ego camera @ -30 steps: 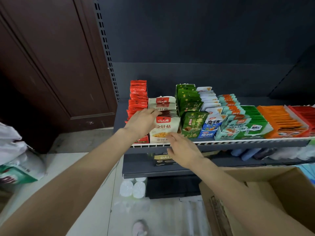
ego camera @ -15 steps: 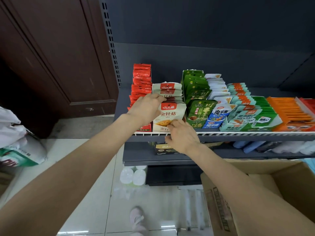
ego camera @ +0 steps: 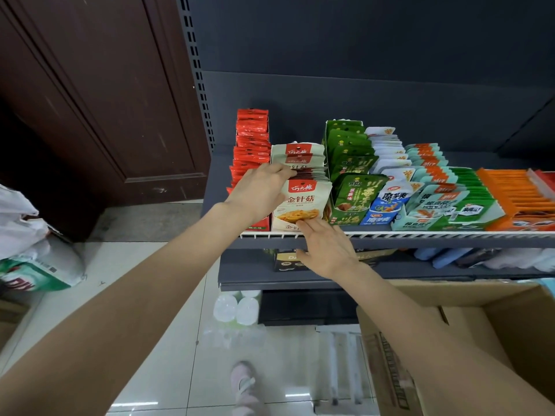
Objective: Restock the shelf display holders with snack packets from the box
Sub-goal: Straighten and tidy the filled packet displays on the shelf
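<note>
We are resting our left hand (ego camera: 260, 192) on the cream mushroom packets (ego camera: 301, 202) at the shelf's (ego camera: 420, 235) near edge, fingers curling over their tops, while our right hand (ego camera: 326, 250) is touching the front packet's bottom. A cardboard box (ego camera: 468, 331) is sitting near right.

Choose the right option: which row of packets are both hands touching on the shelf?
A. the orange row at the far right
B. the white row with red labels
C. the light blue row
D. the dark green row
B: the left hand grips the white packets from the side, and the right hand touches the front packet's bottom edge with straight fingers.
</note>
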The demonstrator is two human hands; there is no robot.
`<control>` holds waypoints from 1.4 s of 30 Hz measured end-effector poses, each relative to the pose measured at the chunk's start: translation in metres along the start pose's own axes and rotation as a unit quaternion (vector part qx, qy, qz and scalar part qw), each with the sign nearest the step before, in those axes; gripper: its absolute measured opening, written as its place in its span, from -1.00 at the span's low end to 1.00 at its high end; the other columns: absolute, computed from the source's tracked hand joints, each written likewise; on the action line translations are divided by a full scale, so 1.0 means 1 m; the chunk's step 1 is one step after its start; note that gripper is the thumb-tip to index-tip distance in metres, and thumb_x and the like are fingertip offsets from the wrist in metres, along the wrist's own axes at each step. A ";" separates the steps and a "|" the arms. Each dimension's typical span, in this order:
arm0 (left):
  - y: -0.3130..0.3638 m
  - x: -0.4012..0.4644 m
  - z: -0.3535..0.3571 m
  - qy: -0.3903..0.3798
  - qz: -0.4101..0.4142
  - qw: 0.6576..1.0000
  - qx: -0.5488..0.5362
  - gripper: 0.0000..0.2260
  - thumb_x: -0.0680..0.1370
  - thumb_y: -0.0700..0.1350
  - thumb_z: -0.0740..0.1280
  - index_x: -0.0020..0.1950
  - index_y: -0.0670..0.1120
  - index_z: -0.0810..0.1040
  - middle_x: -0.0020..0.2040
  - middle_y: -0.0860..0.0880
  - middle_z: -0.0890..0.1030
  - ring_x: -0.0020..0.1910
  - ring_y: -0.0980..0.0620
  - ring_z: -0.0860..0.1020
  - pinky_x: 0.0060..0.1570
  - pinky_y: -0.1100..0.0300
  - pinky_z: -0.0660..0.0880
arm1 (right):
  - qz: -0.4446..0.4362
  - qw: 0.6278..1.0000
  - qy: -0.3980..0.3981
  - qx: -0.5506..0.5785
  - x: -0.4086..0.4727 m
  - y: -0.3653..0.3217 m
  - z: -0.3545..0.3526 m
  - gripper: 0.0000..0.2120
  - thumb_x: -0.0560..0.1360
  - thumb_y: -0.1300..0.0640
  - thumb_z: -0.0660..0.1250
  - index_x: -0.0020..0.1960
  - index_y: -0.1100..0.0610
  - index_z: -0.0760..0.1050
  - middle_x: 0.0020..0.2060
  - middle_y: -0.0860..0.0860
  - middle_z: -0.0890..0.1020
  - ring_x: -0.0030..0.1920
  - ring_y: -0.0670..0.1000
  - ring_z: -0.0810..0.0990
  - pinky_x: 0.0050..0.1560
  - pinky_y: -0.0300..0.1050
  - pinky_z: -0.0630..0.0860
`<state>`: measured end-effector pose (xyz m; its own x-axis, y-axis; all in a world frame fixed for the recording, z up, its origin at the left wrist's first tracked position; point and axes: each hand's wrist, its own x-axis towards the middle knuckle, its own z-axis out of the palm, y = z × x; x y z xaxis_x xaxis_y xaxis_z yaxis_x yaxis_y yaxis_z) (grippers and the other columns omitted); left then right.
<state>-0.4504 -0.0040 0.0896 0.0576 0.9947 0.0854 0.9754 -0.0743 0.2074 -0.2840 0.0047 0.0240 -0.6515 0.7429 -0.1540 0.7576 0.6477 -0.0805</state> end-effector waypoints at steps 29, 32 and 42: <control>0.018 -0.036 0.038 0.146 0.128 0.981 0.030 -0.54 0.31 -0.35 0.51 0.18 -0.13 0.59 0.14 -0.15 0.58 0.05 -0.16 0.54 -0.01 0.04 0.54 | 0.030 0.941 0.185 0.281 -0.003 0.038 -0.054 -0.59 0.50 0.43 0.15 0.31 0.18 0.37 0.13 0.09 0.54 0.11 0.04 0.54 0.15 -0.14 0.46; 0.026 -0.028 0.034 0.128 0.022 0.991 -0.017 -0.57 0.52 -0.26 0.34 0.38 -0.18 0.36 0.26 -0.16 0.45 0.22 -0.12 0.43 0.19 0.08 0.41 | -0.004 0.958 0.150 0.243 -0.006 0.044 -0.062 -0.68 0.52 0.38 0.16 0.21 0.18 0.48 0.08 0.09 0.57 0.06 0.01 0.56 0.12 -0.16 0.47; 0.024 -0.027 0.037 0.169 0.044 0.982 0.074 -0.62 0.25 -0.32 0.54 0.03 -0.09 0.65 0.00 -0.12 0.56 0.04 -0.08 0.44 -0.15 0.10 0.48 | -0.058 0.982 0.133 0.123 0.019 0.040 -0.100 -0.64 0.54 0.21 0.28 0.34 0.15 0.42 0.25 0.05 0.47 0.25 0.04 0.46 0.27 -0.12 0.40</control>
<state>-0.4207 -0.0295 0.0562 0.0943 0.9028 0.4196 0.9915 -0.1233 0.0424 -0.2695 0.0618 0.1166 -0.6972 0.7049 0.1309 0.6426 0.6953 -0.3218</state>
